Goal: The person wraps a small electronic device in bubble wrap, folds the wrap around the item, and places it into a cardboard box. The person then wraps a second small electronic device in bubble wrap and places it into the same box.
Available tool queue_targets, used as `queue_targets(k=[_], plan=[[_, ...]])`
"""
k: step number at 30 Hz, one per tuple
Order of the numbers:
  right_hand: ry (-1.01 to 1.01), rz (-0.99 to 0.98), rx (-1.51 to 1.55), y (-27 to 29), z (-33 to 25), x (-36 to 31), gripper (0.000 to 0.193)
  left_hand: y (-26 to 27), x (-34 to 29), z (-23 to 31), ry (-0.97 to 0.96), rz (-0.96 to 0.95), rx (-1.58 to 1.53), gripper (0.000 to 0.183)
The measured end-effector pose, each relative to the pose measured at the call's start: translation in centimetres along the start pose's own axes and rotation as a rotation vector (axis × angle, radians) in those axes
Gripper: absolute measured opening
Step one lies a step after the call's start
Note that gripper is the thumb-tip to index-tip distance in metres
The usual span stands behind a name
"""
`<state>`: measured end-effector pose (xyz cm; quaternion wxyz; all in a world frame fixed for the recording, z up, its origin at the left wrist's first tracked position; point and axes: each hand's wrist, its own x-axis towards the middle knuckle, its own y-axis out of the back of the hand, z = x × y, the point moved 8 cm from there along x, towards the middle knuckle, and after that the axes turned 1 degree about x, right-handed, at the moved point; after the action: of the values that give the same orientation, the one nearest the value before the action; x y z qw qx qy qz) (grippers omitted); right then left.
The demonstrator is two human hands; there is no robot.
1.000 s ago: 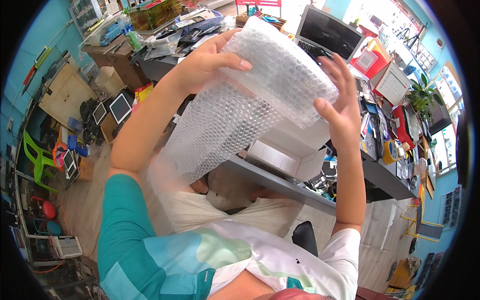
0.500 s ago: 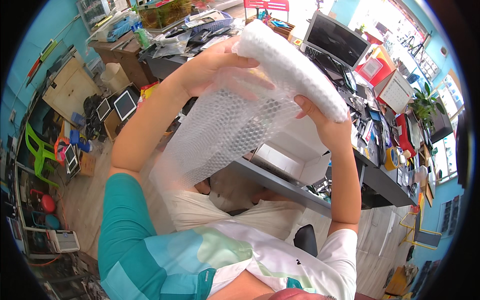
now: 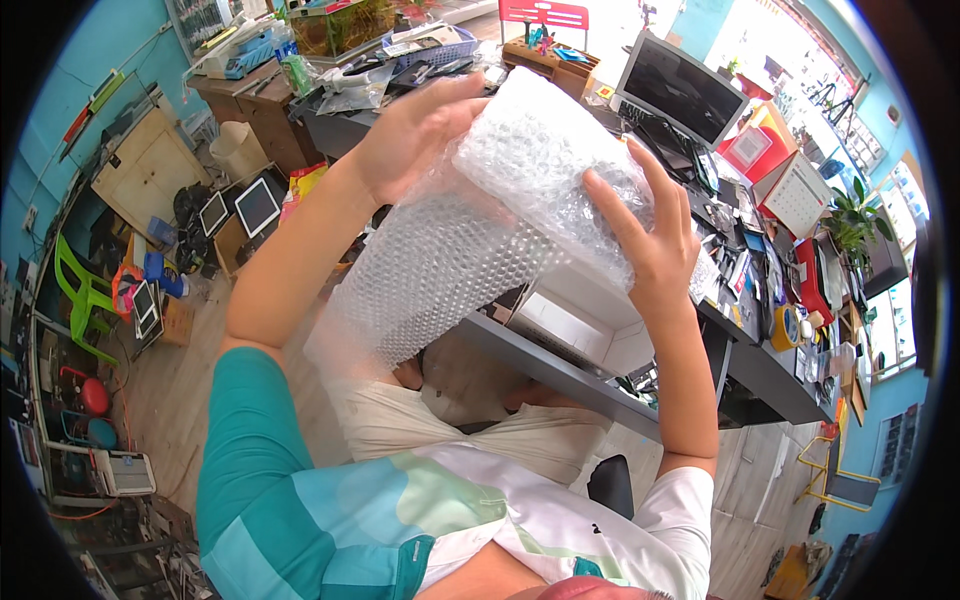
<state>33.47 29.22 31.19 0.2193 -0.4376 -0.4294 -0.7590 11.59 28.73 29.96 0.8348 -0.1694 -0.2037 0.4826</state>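
Observation:
A wide wrapped bundle of clear bubble wrap is held up above my lap; whatever lies inside it is hidden by the layers. From its lower side a loose length of the same wrap hangs down to my left thigh. My right hand grips the bundle's right end, with fingers spread across the top face. At the left end, my left hand has its fingers stretched out beside the wrap's edge, and part of the palm lies behind the film.
Behind the bundle a cluttered grey desk carries a monitor, a calendar and a yellow tape roll. A white open box is below the bundle. A green plastic chair stands at far left.
The bundle has turned so its broad face shows. My right hand has moved from its lower edge to over the face, and my left fingers have straightened from their grip.

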Motion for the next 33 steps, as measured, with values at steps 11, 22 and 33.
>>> queue_targets(k=[11,22,33], plan=[[-0.157,-0.187,0.448,-0.7,0.7,-1.2,0.093,1.3,-0.2,0.0,-0.040,0.137,0.375,0.064],[-0.989,-0.055,1.503,-4.4,2.1,-2.7,0.094,0.2,0.4,-0.2,-0.064,0.164,0.382,0.064],[-0.946,-0.064,1.157,-3.2,2.9,-2.7,0.053,0.6,0.2,-1.4,0.022,0.078,0.489,0.078]])
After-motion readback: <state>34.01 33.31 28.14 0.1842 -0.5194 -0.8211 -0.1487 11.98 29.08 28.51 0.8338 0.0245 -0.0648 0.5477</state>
